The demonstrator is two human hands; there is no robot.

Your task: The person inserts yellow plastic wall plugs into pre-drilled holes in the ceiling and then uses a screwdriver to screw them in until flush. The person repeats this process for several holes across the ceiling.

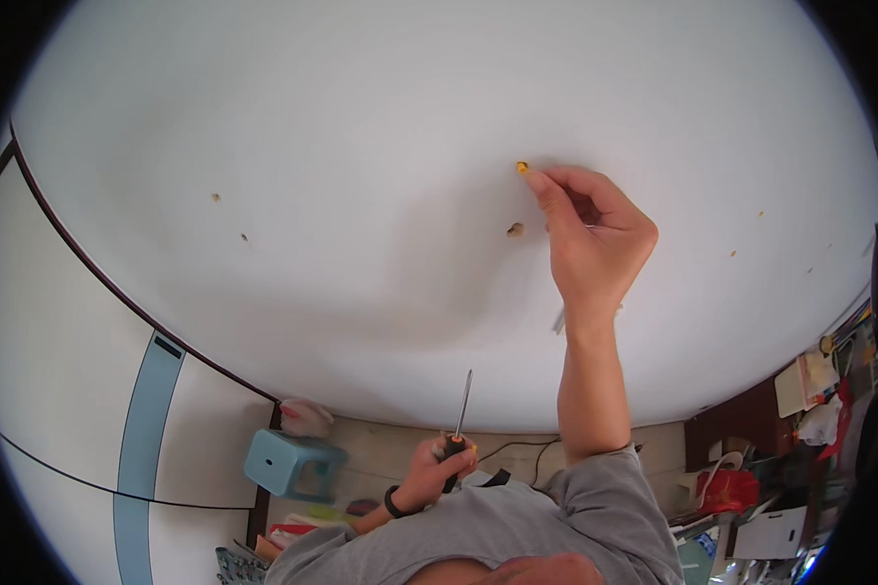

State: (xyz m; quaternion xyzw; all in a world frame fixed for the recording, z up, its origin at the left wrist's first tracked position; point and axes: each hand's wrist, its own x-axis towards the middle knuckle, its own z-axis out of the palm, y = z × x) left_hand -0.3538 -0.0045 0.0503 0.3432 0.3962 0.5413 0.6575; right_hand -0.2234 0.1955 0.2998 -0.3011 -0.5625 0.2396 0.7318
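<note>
Fingertips of the right hand (595, 234) pinched a small yellow wall plug (522, 167) and held it against the white wall (361, 146), the arm stretched up from the grey sleeve (605, 497). Just below the plug, close to the thumb, a small rough hole (515, 230) marked the wall. The left hand (434, 473) sat low, near the chest, closed around the black and yellow handle of a screwdriver (458, 419) whose thin metal shaft pointed up toward the wall. A black band circled the left wrist.

Farther left on the wall were two more small marks (216, 197), well apart from the right hand, and a few tiny specks dotted the wall on the right. Down at the foot of the wall stood a light blue plastic stool (293, 463) on the pale floor (390, 448), with a pink bundle just behind it. A black cable (517, 447) ran along the floor between the hands. On the right lay a clutter of things, among them a red bag (730, 487) and white boards.
</note>
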